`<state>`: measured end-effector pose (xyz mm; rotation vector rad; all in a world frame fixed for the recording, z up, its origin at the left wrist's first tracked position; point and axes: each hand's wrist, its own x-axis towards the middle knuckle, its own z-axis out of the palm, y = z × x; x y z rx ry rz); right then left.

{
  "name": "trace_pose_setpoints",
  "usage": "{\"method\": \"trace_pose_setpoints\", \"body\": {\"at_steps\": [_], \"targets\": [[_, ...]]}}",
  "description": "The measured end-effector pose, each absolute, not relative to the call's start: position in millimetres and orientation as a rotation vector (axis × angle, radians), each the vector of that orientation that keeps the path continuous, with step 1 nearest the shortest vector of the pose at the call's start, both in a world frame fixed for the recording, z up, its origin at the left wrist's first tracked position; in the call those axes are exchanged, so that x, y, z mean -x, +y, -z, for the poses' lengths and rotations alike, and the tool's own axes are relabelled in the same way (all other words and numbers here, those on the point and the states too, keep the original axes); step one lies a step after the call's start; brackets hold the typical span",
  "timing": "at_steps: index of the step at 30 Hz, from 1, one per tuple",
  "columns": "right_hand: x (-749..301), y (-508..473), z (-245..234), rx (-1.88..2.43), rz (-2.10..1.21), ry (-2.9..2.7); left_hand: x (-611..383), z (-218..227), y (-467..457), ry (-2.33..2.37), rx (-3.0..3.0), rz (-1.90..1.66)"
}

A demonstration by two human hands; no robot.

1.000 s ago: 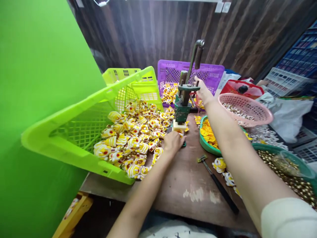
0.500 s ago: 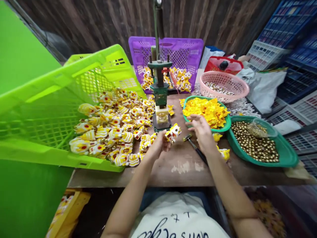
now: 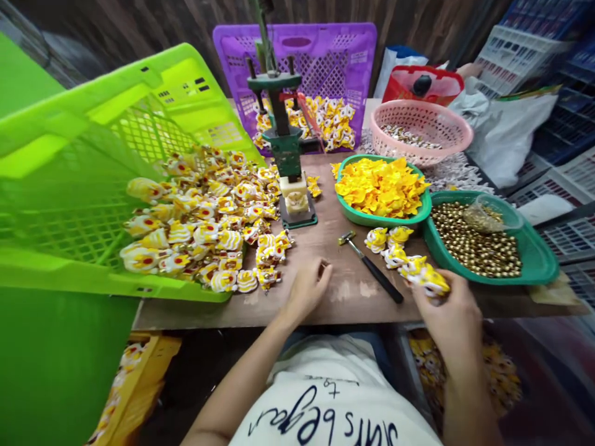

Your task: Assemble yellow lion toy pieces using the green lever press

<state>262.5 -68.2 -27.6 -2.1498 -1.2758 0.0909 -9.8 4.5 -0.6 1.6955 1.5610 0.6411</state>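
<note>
My left hand rests on the tabletop, its fingers curled in loosely, and no object shows in it. Farther right, my right hand has its fingers and thumb around a yellow-and-white animal figurine at the near end of a short row. Other figurines of the same kind stand in that row. Between my hands lies a small hammer with a black handle. A green hand press stands beyond my left hand, with a pale block under its ram.
On the left a tilted lime-green crate spills figurines onto the table. Behind the press is a purple crate. To the right are a green basin of yellow pieces, a green tub of gold beads and a pink basket.
The figurine in my left hand is gone from it, and that hand has drawn nearer the table edge. My right hand has moved right and toward me, onto the row's near figurine. The view has shifted.
</note>
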Motion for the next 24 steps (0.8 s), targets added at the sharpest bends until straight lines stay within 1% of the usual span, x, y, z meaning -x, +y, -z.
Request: {"method": "trace_pose_setpoints", "body": {"at_steps": [2, 5, 7, 9, 11, 14, 17, 19, 22, 24], "targets": [[-280.1, -70.3, 33.1, 2.246, -0.04, -1.205, 30.4, -8.9, 5.6, 1.87, -1.92, -0.602], [-283.9, -59.0, 47.7, 2.234, -0.039, -1.162, 60.2, -9.3, 13.8, 2.204, -2.09, -0.391], [-281.6, -48.9, 61.7, 2.155, -0.011, -1.175, 77.1, -2.4, 20.9, 2.25, -2.172, -0.232], [-282.0, -41.8, 76.7, 2.067, 0.031, -1.192, 90.8, 5.6, 26.9, 2.21, -2.221, -0.174], [-285.5, -39.9, 89.6, 1.987, 0.056, -1.208, 101.1, 11.8, 31.0, 2.164, -2.214, -0.282], [-289.0, -46.7, 98.1, 1.919, 0.05, -1.208, 110.6, 16.8, 34.5, 2.101, -2.009, -0.649], [-278.1, -57.1, 85.9, 1.889, 0.108, -1.194, 111.6, 19.8, 37.2, 1.856, -1.565, -1.077], [-258.8, -60.5, 65.0, 1.841, 0.224, -1.21, 106.9, 21.5, 39.0, 1.572, -1.24, -1.26], [-214.0, -56.8, 24.3, 1.61, 0.336, -1.273, 93.0, 22.3, 41.0, 1.189, -0.899, -1.28], [-180.3, -49.6, 2.5, 1.377, 0.187, -1.348, 80.2, 21.4, 40.8, 1.057, -0.832, -1.228]]}}
